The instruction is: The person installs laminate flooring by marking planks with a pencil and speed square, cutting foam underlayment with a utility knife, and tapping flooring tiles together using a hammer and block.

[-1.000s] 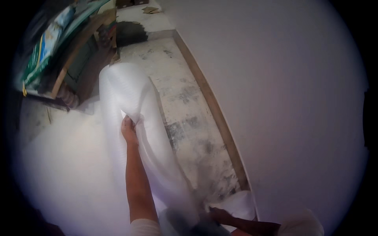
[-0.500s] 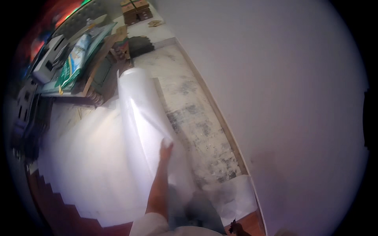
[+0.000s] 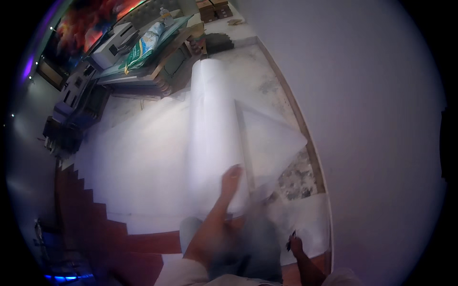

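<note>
A long white roll of thin foam-like sheet lies lengthwise on the floor in front of me. My left hand rests on the roll's right side near its close end, fingers extended and slightly blurred. From the roll's right side a loose translucent flap spreads toward the wall, ending in a pointed corner. Low on the right, my right hand is closed around a small dark tool, whose kind I cannot make out. Beneath it lies another pale sheet piece.
White sheet covers the floor left of the roll, bordering stepped reddish-brown planks. A wooden bed frame or table beyond carries a green-and-white bag. The plain wall rises on the right, beside patchy bare floor.
The view has swung left. The sheet's loose flap now spreads out right of the roll, over the patchy floor. My right hand has come further into view; my left stays on the roll.
</note>
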Action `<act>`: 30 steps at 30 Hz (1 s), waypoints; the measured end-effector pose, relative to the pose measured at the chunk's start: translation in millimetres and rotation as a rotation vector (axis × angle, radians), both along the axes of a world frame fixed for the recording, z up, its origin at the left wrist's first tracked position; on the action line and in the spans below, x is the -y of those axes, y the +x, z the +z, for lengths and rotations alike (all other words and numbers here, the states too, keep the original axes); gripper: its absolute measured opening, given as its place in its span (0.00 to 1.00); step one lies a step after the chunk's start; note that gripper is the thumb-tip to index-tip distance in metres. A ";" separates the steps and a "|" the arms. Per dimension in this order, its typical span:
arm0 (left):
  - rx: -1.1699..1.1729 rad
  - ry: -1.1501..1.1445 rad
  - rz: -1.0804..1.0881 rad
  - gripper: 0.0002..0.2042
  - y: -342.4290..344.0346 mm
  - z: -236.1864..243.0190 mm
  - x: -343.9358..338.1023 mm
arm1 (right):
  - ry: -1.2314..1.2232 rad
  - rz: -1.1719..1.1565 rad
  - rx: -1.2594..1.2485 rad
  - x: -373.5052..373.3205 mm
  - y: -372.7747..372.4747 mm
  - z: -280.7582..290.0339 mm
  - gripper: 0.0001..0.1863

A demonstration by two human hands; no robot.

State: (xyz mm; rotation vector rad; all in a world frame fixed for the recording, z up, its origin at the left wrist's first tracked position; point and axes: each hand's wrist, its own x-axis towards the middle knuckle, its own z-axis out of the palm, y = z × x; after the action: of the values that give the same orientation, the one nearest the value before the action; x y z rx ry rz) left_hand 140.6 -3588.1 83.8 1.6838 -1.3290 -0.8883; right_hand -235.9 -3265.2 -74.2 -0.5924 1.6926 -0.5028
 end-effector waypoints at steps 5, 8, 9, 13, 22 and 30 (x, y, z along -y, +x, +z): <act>0.304 0.138 0.871 0.24 146.8 -69.4 -173.0 | -0.178 0.145 0.040 29.5 46.9 -2.8 0.25; -0.611 0.471 0.927 0.41 141.0 -107.3 -213.3 | -0.211 0.256 -0.065 28.5 41.7 9.5 0.24; -0.899 0.441 0.938 0.43 175.6 -120.1 -228.6 | -0.232 0.308 -0.069 42.4 70.4 23.4 0.24; -1.432 0.297 0.735 0.45 126.5 -134.1 -190.3 | -0.302 0.405 -0.329 41.2 44.6 51.5 0.25; -1.603 0.545 0.745 0.37 75.1 -113.8 -120.3 | -0.045 0.195 -0.269 -17.5 -50.4 108.4 0.23; -1.541 0.061 0.639 0.29 113.8 -79.9 -80.2 | -0.164 0.243 -0.086 51.1 17.6 91.8 0.18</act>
State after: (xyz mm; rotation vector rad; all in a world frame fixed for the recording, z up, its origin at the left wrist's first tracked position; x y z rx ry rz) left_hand 254.4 -3508.0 3.9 0.8135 0.2627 -1.3144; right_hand -218.3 -3316.3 17.6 -0.9377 1.6418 -0.4484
